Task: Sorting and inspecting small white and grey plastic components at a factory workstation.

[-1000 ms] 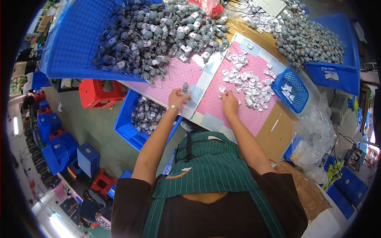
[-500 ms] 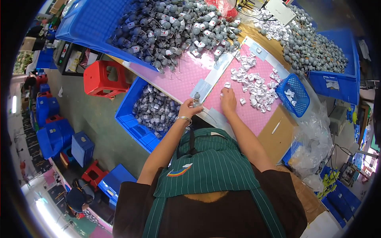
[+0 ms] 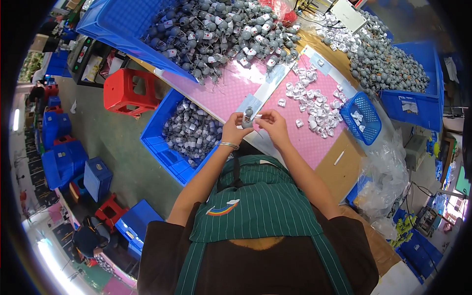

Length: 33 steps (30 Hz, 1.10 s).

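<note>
My left hand (image 3: 233, 129) pinches a small grey part with a round ball-like top (image 3: 249, 112), held upright above the near edge of the pink mat. Against its right side are the closed fingertips of my right hand (image 3: 274, 128), with a small white piece (image 3: 256, 117) partly showing between them. A thin wire hangs below the grey part. Loose white plastic pieces (image 3: 317, 109) lie scattered on the pink mat (image 3: 287, 120) to the right of my hands. Two of them sit apart, closest to my right hand.
Grey parts with wires heap out of a blue crate (image 3: 123, 29) at the far left. More fill a lower blue bin (image 3: 162, 152) and a right-hand crate (image 3: 410, 110). A blue basket (image 3: 361, 118), a brown board (image 3: 339, 164) with a pen, and a red stool (image 3: 129, 93) stand around.
My right hand has moved left from the loose white pieces to the grey part, bringing a white piece against it. My left hand keeps its hold, with the part slightly further right.
</note>
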Each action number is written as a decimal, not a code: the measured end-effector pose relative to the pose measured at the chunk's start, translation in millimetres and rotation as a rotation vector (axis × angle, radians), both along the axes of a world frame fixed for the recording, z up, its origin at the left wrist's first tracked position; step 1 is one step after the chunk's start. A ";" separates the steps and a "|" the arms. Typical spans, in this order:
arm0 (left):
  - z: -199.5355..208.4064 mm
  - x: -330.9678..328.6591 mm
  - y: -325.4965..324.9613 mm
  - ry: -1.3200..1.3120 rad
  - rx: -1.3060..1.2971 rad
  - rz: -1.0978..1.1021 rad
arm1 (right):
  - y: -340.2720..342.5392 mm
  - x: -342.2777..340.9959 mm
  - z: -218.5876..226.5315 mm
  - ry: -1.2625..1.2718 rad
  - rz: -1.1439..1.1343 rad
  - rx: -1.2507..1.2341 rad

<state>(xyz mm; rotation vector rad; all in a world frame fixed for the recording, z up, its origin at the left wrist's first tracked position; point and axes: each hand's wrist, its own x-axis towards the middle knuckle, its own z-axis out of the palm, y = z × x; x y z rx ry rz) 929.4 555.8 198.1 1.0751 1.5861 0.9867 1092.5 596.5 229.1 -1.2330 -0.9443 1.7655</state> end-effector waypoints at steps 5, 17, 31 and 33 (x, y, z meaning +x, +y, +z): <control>42.6 10.6 5.8 0.138 0.029 0.011 | -4.6 -6.3 7.4 0.014 0.006 0.034; 69.9 4.3 6.8 0.189 0.009 -0.198 | 2.2 -2.5 9.5 0.040 0.202 0.004; -31.7 -130.7 -45.2 0.751 -0.244 -0.081 | 0.1 17.8 -61.6 -0.444 0.225 0.101; -37.0 -152.5 -34.2 0.747 -0.267 0.080 | 10.6 45.1 -84.6 -0.592 0.229 0.110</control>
